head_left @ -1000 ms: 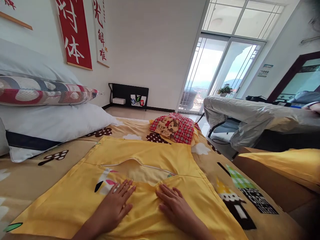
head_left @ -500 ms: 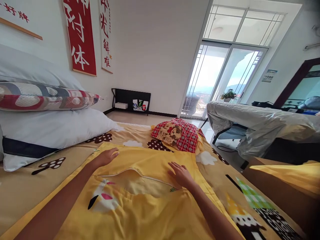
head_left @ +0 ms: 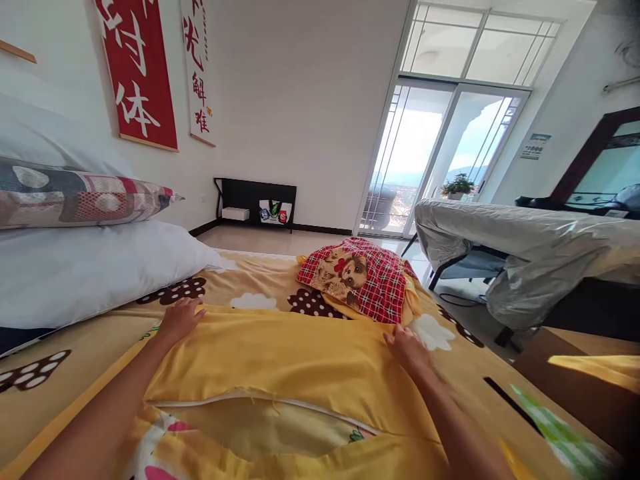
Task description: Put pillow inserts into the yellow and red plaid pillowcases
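Note:
A yellow pillowcase [head_left: 280,347] lies on the bed in front of me, its long zipped slit gaping to show the paler inside. Part of a printed cartoon figure shows at the lower left of the slit. At the far left corner, my left hand [head_left: 181,320] is closed, its fingers curled over the cloth edge. My right hand [head_left: 409,348] pinches the far right corner in the same way. Just beyond that corner sits a folded red plaid cloth [head_left: 377,277] with a printed dog and yellow fabric beneath it.
White pillows [head_left: 100,273] and a patterned pillow [head_left: 85,197] are stacked at the left. A cardboard box [head_left: 565,373] with yellow cloth stands beside the bed at right. Behind are a plastic-covered table [head_left: 500,223], a low black shelf [head_left: 240,193] and a glass door.
Both hands have moved outward from the pillowcase's upper part to its far corners and closed on them. The pillowcase and its slit now lie nearer to me in view.

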Motion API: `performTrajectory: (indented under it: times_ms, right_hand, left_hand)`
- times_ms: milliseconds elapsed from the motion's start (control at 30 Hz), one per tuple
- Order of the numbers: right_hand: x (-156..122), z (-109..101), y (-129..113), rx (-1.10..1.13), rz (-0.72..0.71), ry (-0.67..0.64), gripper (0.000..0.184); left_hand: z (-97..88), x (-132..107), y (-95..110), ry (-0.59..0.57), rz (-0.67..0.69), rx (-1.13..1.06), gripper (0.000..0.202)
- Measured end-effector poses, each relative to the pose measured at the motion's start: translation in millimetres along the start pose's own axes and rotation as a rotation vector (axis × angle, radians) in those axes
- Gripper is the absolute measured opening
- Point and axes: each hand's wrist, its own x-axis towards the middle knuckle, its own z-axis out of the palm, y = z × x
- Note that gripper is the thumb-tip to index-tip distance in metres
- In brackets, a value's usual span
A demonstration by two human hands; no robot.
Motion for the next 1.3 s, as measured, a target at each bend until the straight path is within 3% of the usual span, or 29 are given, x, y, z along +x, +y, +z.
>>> performTrajectory:
  times_ms: [100,200,300,433,667,767,900,1033,1167,1300]
  right_hand:
    - [18.5,17.9,-11.9,0.062,-0.036,-0.046,0.033]
    - [26.5,37.4,-9.9,0.102,-0.075,-0.074,0.031]
    - [30.5,46.3,-3.2,0.099,-0.108,-0.084,0.026]
    - [31.0,44.3,-4.2,0.045,-0.117,-0.071,0.026]
    - [22.6,21.8,-19.1,-0.038,-0.117,0.023,0.023]
    - [16.3,12.6,-41.4,-0.019,-0.145,0.040,0.026]
    - [6.6,12.5,-97.4,0.045,-0.395,0.005,0.020]
    - [2.5,21.9,-144.6,0.043,-0.557,-0.034,0.010]
    - [0.3,26.7,-155.5,0.009,-0.613,0.019,0.015]
    - [-0.6,23.1,-155.1,-0.063,-0.618,0.139,0.019]
  left_hand:
    - [23.1,13.0,9.2,-0.007,0.096,-0.017,0.034]
    - [44.8,14.5,2.6,0.026,0.120,-0.025,0.030]
    - [51.3,16.4,-3.8,-0.024,0.119,-0.012,0.024]
    - [50.1,20.2,-0.8,-0.059,0.079,0.010,0.020]
    - [48.4,10.9,11.1,0.098,0.065,0.006,0.028]
    - [48.0,10.3,13.2,0.146,0.013,-0.018,0.029]
    - [46.4,12.5,15.7,0.140,-0.004,-0.060,0.026]
    - [41.3,10.3,26.1,0.070,0.127,-0.150,0.021]
    - [39.7,4.6,43.2,-0.104,0.346,-0.241,0.020]
    - [40.7,4.7,52.6,-0.088,0.355,-0.242,0.016]
